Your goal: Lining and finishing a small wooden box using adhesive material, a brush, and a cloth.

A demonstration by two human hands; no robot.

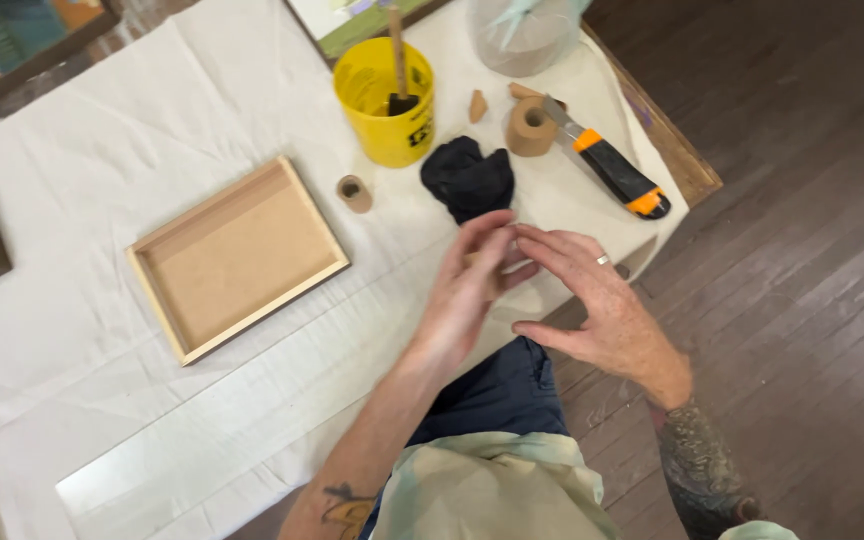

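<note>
My left hand (pixel 464 292) and my right hand (pixel 592 300) meet above the table's near edge, fingertips touching around a small tan piece (pixel 490 268) that the left fingers pinch. Most of that piece is hidden by my fingers. The right hand wears a ring and has its fingers spread. A shallow wooden frame tray (pixel 237 257) lies face up to the left on the white cloth (pixel 102 160). Just beyond my hands sits a crumpled black rag (pixel 467 177).
A yellow bucket (pixel 387 100) with a brush handle stands at the back. Nearby are a small brown tape roll (pixel 354 193), a larger brown tape roll (pixel 531 127), an orange-and-black utility knife (pixel 612 170) and a clear strip (pixel 252 400). Dark wood floor lies right.
</note>
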